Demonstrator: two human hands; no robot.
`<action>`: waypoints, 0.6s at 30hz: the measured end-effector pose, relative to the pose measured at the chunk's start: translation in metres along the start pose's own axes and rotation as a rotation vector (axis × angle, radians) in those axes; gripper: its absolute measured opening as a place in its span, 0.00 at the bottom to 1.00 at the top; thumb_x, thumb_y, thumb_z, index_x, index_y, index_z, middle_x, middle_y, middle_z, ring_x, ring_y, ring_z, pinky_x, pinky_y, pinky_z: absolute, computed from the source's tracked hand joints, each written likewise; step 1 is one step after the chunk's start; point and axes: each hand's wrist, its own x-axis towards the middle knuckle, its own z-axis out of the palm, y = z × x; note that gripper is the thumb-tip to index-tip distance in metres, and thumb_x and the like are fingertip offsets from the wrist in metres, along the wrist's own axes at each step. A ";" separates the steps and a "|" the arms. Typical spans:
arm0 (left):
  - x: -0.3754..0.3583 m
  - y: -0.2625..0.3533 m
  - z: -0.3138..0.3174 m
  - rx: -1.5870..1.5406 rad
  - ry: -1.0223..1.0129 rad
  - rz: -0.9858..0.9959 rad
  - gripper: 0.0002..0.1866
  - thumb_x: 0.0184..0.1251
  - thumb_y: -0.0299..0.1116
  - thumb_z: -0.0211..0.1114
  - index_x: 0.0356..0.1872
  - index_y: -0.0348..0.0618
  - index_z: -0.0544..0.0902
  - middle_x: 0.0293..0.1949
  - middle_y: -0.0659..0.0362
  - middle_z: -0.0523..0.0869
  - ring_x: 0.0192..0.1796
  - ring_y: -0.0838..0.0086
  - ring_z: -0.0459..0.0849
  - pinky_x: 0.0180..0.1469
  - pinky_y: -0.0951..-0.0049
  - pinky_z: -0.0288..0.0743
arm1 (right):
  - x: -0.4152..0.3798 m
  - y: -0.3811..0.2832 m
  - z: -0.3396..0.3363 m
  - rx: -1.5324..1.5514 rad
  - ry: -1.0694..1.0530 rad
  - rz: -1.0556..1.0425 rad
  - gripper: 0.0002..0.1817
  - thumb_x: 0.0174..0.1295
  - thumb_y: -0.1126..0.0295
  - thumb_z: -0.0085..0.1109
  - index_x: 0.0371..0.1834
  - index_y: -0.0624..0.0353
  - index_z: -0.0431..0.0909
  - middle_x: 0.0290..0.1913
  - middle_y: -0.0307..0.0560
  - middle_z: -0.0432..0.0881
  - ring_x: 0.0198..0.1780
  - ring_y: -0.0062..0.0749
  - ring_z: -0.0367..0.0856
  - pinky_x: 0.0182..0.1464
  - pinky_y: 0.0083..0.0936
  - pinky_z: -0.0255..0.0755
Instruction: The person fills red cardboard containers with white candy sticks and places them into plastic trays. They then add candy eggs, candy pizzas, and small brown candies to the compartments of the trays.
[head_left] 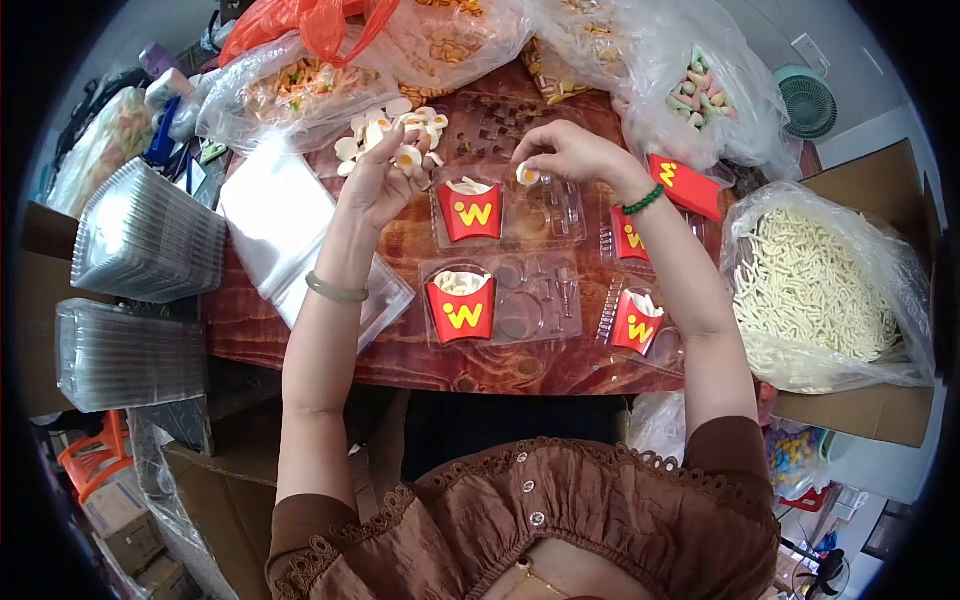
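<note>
My left hand [382, 188] is closed on a fried-egg gummy [408, 157], beside a loose pile of white-and-yellow egg gummies [356, 140]. Pinched in the fingertips of my right hand [575, 158] is another egg gummy, above the far clear plastic tray [570, 228]. That tray holds a red fries box [470, 212] with pale sticks in it. Nearer to me, a second clear tray [545, 325] carries a similar filled red box [462, 306]. More red boxes [638, 322] sit in trays at the right, partly hidden by my right forearm.
Stacked clear trays [150, 232] stand at the left beside clear plastic sheets [275, 215]. Bags of sweets [315, 95] line the table's back. At the right, a cardboard box [880, 200] contains a bag of pale sticks [815, 285]. Small brown pieces [500, 122] lie at the back.
</note>
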 end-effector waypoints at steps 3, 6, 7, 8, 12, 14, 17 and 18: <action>0.002 0.003 -0.013 0.397 0.000 0.083 0.15 0.67 0.37 0.62 0.47 0.34 0.77 0.34 0.57 0.83 0.33 0.75 0.82 0.34 0.81 0.76 | 0.005 0.000 0.011 -0.101 0.034 -0.028 0.09 0.52 0.71 0.64 0.36 0.62 0.82 0.34 0.48 0.85 0.38 0.33 0.83 0.43 0.27 0.74; -0.008 0.005 -0.009 1.100 0.217 0.376 0.13 0.56 0.31 0.70 0.41 0.36 0.83 0.30 0.59 0.85 0.32 0.79 0.81 0.33 0.80 0.72 | 0.009 0.000 0.024 -0.177 0.132 -0.022 0.08 0.49 0.70 0.65 0.32 0.61 0.82 0.33 0.51 0.84 0.38 0.39 0.83 0.41 0.30 0.74; -0.012 0.007 -0.006 1.334 0.244 0.407 0.13 0.54 0.31 0.71 0.40 0.37 0.84 0.31 0.57 0.86 0.33 0.76 0.82 0.35 0.76 0.74 | 0.009 0.001 0.028 -0.217 0.220 -0.031 0.08 0.46 0.70 0.65 0.29 0.61 0.82 0.32 0.52 0.83 0.37 0.42 0.82 0.40 0.32 0.74; -0.016 0.007 -0.004 1.568 0.267 0.435 0.13 0.52 0.31 0.71 0.38 0.38 0.85 0.31 0.55 0.86 0.33 0.72 0.83 0.37 0.72 0.75 | 0.007 0.003 0.031 -0.233 0.260 -0.031 0.08 0.48 0.69 0.66 0.28 0.61 0.81 0.30 0.52 0.83 0.36 0.44 0.82 0.39 0.34 0.74; -0.009 -0.001 -0.018 1.818 0.092 0.679 0.12 0.48 0.31 0.72 0.34 0.39 0.85 0.31 0.47 0.85 0.37 0.58 0.84 0.42 0.64 0.75 | 0.016 -0.025 0.033 -0.084 0.372 -0.036 0.09 0.49 0.68 0.65 0.29 0.61 0.81 0.30 0.52 0.83 0.35 0.44 0.82 0.39 0.34 0.74; -0.005 -0.004 -0.023 1.814 0.097 0.679 0.11 0.48 0.31 0.72 0.34 0.39 0.85 0.31 0.47 0.85 0.37 0.58 0.84 0.42 0.63 0.75 | 0.037 -0.038 0.040 -0.062 0.391 -0.143 0.10 0.55 0.66 0.64 0.34 0.62 0.82 0.33 0.53 0.83 0.35 0.38 0.83 0.38 0.31 0.74; -0.003 -0.005 -0.023 1.760 0.116 0.692 0.10 0.49 0.32 0.72 0.32 0.40 0.85 0.31 0.48 0.85 0.36 0.59 0.84 0.42 0.63 0.75 | 0.077 -0.036 0.064 -0.144 0.392 -0.122 0.12 0.53 0.65 0.63 0.35 0.63 0.82 0.33 0.57 0.82 0.36 0.45 0.83 0.40 0.34 0.75; -0.004 -0.004 -0.022 1.712 0.135 0.703 0.09 0.50 0.32 0.72 0.32 0.40 0.85 0.30 0.49 0.84 0.35 0.59 0.83 0.41 0.63 0.75 | 0.084 -0.040 0.069 -0.144 0.394 -0.124 0.12 0.53 0.65 0.63 0.35 0.63 0.82 0.33 0.57 0.82 0.36 0.45 0.83 0.40 0.34 0.75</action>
